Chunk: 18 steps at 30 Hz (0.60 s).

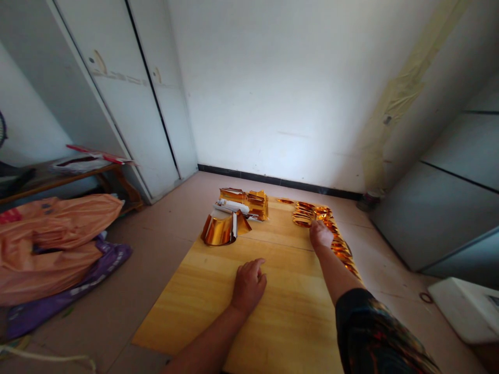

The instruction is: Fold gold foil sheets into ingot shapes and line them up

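My right hand (322, 235) reaches to the far right part of the wooden tabletop, its fingers closed at a shiny gold foil piece (314, 218); the fingertips are partly hidden. Around it lie a row of narrow gold foil pieces (302, 214) and a long line of overlapping gold foil pieces (343, 253) along the right edge. My left hand (249, 283) rests on the wood nearer to me, fingers loosely bent, with nothing in it. Past it, at the far left corner, stand a curved gold foil sheet (219, 231) and a stack of folded gold foil (257, 204) by a white roll (233, 205).
The wooden tabletop (202, 291) sits low over a tiled floor. An orange and purple bag (58, 239) lies at left below a wooden bench (117, 174). Wardrobe doors (128, 104) stand behind. At right are a grey cabinet (440, 197) and a white box (468, 311).
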Each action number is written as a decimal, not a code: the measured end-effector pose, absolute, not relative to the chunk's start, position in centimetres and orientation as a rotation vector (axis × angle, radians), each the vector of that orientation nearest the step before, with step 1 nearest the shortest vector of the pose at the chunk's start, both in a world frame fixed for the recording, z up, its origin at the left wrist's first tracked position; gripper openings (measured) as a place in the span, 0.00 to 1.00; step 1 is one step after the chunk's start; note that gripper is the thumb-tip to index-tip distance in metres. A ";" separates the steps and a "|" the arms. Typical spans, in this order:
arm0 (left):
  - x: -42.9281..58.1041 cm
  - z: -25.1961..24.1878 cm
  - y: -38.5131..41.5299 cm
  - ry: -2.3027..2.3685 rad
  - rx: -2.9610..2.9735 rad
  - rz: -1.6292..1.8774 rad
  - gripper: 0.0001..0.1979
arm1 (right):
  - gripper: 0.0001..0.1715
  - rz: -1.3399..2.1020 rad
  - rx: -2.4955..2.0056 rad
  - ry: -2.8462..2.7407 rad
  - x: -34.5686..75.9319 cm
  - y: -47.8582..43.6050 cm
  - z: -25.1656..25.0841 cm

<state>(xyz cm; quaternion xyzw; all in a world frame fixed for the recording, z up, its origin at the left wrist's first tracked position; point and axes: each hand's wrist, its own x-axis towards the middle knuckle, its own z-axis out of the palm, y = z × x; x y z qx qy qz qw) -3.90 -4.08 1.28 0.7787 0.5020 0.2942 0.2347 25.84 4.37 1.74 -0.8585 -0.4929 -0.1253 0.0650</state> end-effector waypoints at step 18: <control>-3.9 1.1 -4.1 1.367 2.136 0.800 0.18 | 0.19 -0.328 -2.628 -1.535 25.4 4.9 2.2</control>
